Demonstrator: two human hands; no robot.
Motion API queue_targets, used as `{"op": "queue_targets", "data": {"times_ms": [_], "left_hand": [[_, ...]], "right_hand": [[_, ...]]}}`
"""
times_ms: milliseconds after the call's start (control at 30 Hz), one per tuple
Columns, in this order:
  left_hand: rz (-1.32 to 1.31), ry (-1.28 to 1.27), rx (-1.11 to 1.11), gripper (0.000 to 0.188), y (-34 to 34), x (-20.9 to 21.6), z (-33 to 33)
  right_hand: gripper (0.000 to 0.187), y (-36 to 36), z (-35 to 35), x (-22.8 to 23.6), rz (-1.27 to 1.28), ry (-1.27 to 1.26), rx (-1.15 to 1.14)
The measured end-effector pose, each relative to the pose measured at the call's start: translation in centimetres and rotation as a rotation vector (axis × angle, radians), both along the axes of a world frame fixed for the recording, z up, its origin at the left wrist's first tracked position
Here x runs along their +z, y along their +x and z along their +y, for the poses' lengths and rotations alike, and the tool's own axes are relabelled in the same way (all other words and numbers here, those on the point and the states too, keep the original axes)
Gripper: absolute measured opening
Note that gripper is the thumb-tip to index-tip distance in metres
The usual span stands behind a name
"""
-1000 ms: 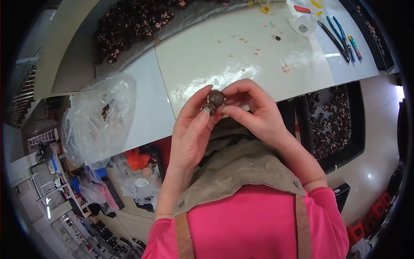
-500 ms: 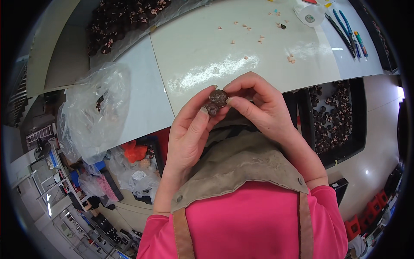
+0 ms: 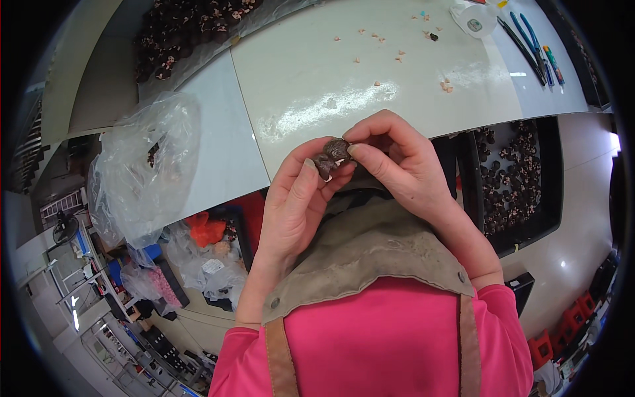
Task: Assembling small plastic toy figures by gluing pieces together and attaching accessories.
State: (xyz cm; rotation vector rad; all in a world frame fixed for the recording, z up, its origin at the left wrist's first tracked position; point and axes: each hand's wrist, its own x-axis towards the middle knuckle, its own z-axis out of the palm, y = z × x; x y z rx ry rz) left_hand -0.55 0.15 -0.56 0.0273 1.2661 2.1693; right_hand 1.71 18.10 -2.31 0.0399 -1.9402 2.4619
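Note:
A small dark brown piece (image 3: 337, 150) with two rounded lumps and a few pale spots is up between my hands, just off the near edge of the table. My left hand (image 3: 292, 198) pinches its lower lump between thumb and fingers. From the other side, the thumb and forefinger of my right hand (image 3: 399, 161) grip the larger upper lump. Fingers cover parts of the piece, so its exact kind cannot be made out.
Small pale-pink scraps (image 3: 399, 57) dot the white table (image 3: 297, 73). A pile of similar dark pieces (image 3: 192, 33) lies far left, beside a clear plastic bag (image 3: 149, 172). Pliers (image 3: 529, 40) lie far right. A black tray (image 3: 549, 192) of such pieces stands right.
The brown piece has turned between my fingers, so its upper lump shows a different side and pale spots now show. My hands have barely shifted.

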Motion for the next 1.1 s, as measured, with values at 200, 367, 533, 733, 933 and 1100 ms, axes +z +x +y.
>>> {"op": "queue_targets", "data": {"times_ms": [200, 367, 533, 733, 933, 1100], "left_hand": [[-0.077, 0.079, 0.041, 0.044, 0.1, -0.1, 0.0], [-0.109, 0.118, 0.067, 0.046, 0.3, -0.3, -0.1], [-0.017, 0.050, 0.121, 0.041, 0.7, 0.0, 0.1], [0.161, -0.054, 0.096, 0.040, 1.2, 0.4, -0.1], [0.341, -0.027, -0.024, 0.052, 1.2, -0.6, -0.8], [0.403, -0.032, -0.072, 0.055, 1.0, -0.3, -1.1]], "right_hand": [[0.016, 0.2, -0.2, 0.0, 0.040, 0.058, 0.005], [0.017, 0.4, -0.3, 0.2, 0.002, 0.045, 0.024], [0.028, 0.7, -0.3, 0.5, -0.026, 0.047, 0.080], [0.047, 1.1, -0.7, -0.1, 0.113, 0.126, 0.026], [0.055, 1.5, -0.6, 0.0, 0.078, 0.141, 0.121], [0.053, 1.6, -0.6, -0.3, 0.110, 0.187, 0.109]]}}
